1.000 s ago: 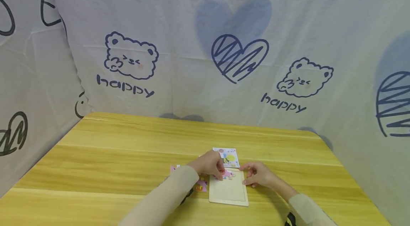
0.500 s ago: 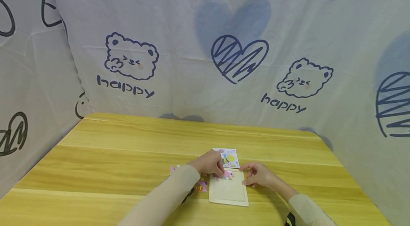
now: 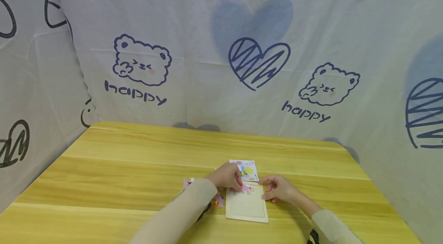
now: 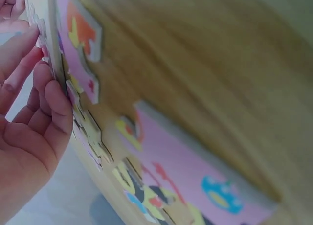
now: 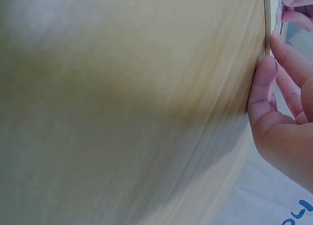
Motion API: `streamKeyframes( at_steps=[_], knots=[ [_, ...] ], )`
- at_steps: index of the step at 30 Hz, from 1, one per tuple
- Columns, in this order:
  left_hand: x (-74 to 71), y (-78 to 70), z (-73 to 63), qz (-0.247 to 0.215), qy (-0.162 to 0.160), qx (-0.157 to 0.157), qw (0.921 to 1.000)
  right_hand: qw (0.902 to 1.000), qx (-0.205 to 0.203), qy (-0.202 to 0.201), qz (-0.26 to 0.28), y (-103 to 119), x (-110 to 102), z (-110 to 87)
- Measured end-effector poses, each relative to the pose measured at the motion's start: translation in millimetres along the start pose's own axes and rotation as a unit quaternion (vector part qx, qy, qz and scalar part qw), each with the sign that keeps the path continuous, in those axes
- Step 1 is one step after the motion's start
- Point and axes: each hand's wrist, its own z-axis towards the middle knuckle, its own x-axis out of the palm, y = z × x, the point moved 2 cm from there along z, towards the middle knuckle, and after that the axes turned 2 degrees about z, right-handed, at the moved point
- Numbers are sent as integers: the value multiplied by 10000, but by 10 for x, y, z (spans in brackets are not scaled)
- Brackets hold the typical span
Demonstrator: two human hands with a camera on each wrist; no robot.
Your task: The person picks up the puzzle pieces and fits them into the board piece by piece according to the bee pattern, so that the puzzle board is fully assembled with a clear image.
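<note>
A shallow wooden puzzle tray (image 3: pixel 246 209) lies flat, with pink jigsaw pieces (image 3: pixel 248 189) along its far side. My left hand (image 3: pixel 225 175) reaches over the tray's far left corner, thumb and index finger pinching a pink jigsaw piece (image 3: pixel 236 190) low over the tray; the fingers hide much of it. At the tray's right edge, my right hand (image 3: pixel 282 189) grips the rim, thumb against the side and index finger at the far corner. In the right wrist view the thumb (image 5: pixel 264 73) presses the tray's edge.
A picture card (image 3: pixel 248 170) with a bee lies just beyond the tray. Several loose jigsaw pieces (image 4: pixel 190 171) rest left of the tray, partly under the left forearm. A printed cloth (image 3: pixel 207 105) hangs behind the wooden table (image 3: pixel 121 159).
The left fingertips have come slightly down and the red patch once seen beside them is now covered. The right hand and tray stay in place.
</note>
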Motion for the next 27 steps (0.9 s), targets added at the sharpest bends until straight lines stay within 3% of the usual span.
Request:
streamKeyframes(
  at_steps=[7, 13, 21, 27],
  knots=[
    [-59, 59, 6, -345, 45, 303, 9989, 10000, -2, -16, -86, 6, 10, 16],
    [-191, 67, -51, -745, 34, 139, 9971, 9999, 27, -59, -110, 2, 16, 7],
    [-358, 138, -125, -940, -277, 98, 9951, 9999, 13, -48, -106, -3, 11, 2],
    [-443, 243, -151, -1006, -447, 262, 9936, 9999, -53, 2, -113, -29, 3, 12]
  ],
)
